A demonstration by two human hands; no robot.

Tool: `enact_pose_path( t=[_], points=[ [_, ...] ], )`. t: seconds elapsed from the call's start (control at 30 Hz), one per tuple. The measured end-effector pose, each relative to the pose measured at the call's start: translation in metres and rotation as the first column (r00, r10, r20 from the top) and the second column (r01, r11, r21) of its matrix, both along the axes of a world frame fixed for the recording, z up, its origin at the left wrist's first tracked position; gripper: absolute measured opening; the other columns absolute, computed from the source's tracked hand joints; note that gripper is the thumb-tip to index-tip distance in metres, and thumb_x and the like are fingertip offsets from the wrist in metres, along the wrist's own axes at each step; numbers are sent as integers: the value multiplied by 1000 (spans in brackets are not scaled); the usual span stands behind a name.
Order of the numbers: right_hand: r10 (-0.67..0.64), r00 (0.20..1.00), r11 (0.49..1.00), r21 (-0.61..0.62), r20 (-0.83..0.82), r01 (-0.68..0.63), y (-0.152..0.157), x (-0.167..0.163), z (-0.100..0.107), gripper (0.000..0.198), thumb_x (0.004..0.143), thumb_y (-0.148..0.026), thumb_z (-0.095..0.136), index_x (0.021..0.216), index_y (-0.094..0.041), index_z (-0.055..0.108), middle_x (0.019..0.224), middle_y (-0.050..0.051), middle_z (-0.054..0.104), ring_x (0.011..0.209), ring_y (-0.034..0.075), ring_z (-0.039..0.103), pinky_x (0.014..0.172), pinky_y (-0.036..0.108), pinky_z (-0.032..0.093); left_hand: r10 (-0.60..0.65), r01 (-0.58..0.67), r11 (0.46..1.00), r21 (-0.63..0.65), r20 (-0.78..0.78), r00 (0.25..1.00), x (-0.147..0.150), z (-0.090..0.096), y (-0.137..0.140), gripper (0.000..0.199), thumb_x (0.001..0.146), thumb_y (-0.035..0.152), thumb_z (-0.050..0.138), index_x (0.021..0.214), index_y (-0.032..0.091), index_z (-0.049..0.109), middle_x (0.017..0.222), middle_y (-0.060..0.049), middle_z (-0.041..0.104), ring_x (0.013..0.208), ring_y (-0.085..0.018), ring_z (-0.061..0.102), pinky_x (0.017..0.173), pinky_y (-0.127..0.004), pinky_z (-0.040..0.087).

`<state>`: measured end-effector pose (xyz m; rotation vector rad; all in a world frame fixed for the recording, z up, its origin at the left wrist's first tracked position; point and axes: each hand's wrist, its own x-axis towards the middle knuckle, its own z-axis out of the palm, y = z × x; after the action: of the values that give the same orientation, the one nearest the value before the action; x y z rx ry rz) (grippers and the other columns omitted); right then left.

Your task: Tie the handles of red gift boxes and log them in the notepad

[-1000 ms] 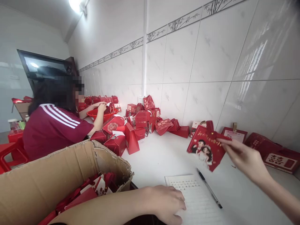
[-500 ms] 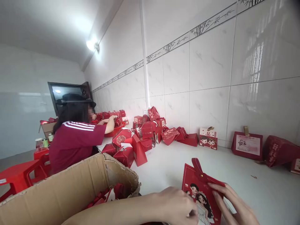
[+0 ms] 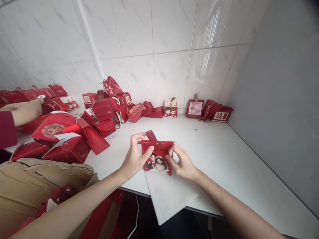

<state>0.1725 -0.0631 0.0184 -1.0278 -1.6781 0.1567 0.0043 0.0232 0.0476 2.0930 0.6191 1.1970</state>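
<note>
A red gift box (image 3: pixel 159 159) with a printed bride and groom stands near the front of the white table. A red strap handle with a small gold stud rises from its top. My left hand (image 3: pixel 136 154) grips its left edge, thumb on the front face. At the right edge, my right hand (image 3: pixel 180 161) pinches the box between thumb and fingers. Under the box lies a white sheet (image 3: pixel 166 199) that juts past the table's front edge. The back of the box is hidden.
Many red boxes (image 3: pixel 74 144) are heaped at the left. A cardboard carton (image 3: pixel 20 182) holding red pieces stands front left. Along the wall sit a couple-print box (image 3: pixel 170 109) and a pink-panelled box (image 3: pixel 195 109). A co-worker's hand (image 3: pixel 27 111) reaches in at far left.
The view has swung right and down. My left hand, earlier crossing low in front of the box, now holds its left side. The box now faces me squarely.
</note>
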Motion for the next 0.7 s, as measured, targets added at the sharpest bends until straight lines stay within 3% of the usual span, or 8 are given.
enact_pose_path(
  t=[0.07, 0.17, 0.27, 0.4, 0.5, 0.6, 0.67, 0.7],
  points=[
    [15, 1000, 1000, -5, -15, -15, -1, 0, 1, 14, 83, -10, 42, 76, -20, 35, 76, 1, 41, 68, 15, 40, 60, 27, 35, -34, 34, 994, -102, 7, 999, 2, 4, 1, 30, 79, 28, 56, 101, 22, 36, 104, -6, 52, 103, -18, 52, 90, -37, 39],
    [14, 1000, 1000, -8, -6, -14, -1, 0, -2, 11, 83, -10, 42, 80, -20, 39, 79, 2, 43, 71, 15, 42, 63, 28, 37, -40, 50, 984, -172, 60, 997, 5, 12, 0, 19, 80, 27, 55, 85, 21, 37, 87, -2, 56, 84, -14, 57, 77, -31, 44],
    [-10, 1000, 1000, 7, 15, 10, -1, -6, -7, 11, 83, -11, 43, 89, -21, 41, 85, 3, 45, 77, 17, 45, 69, 31, 40, -46, 55, 990, -133, 70, 997, 4, 17, -3, 25, 80, 26, 54, 69, 20, 33, 82, -1, 57, 78, -12, 56, 71, -27, 45],
    [-102, 995, 994, 36, -7, 102, -3, -18, -12, 14, 85, -21, 49, 97, -22, 41, 105, 8, 44, 102, 23, 45, 85, 41, 40, -102, 102, 995, 0, 49, 994, -2, 18, -10, 15, 81, 23, 53, 71, 19, 42, 82, -1, 56, 74, -11, 56, 67, -25, 47],
    [-141, 990, 990, 10, 5, 141, -6, -21, -12, 37, 81, -44, 59, 105, -22, 41, 132, 13, 26, 127, 30, 22, 98, 48, 32, -267, 267, 964, 10, 66, 961, -7, 16, -15, 8, 83, 24, 50, 83, 19, 43, 93, -5, 55, 84, -14, 58, 72, -28, 50],
    [-28, 999, 999, -19, 15, 29, -11, -18, -10, 73, 65, -67, 63, 116, -22, 38, 142, 14, 12, 131, 34, 12, 101, 52, 28, -478, 479, 878, -6, 22, 878, -11, 15, -16, 14, 86, 30, 43, 90, 18, 47, 109, -11, 52, 103, -21, 53, 82, -36, 50],
    [55, 998, 997, -48, -4, -55, -13, -15, -8, 83, 63, -68, 64, 125, -21, 33, 143, 14, 8, 132, 33, 9, 99, 51, 32, -531, 532, 847, 3, -64, 845, -13, 15, -19, 21, 85, 32, 42, 96, 17, 52, 120, -13, 45, 116, -26, 44, 87, -39, 49],
    [79, 997, 995, -63, -17, -80, -14, -14, -6, 79, 68, -63, 63, 126, -22, 32, 143, 14, 8, 132, 32, 11, 98, 49, 35, -520, 525, 851, 5, -116, 846, -13, 15, -21, 23, 84, 31, 44, 99, 17, 54, 125, -13, 41, 121, -27, 40, 90, -40, 48]
  ],
)
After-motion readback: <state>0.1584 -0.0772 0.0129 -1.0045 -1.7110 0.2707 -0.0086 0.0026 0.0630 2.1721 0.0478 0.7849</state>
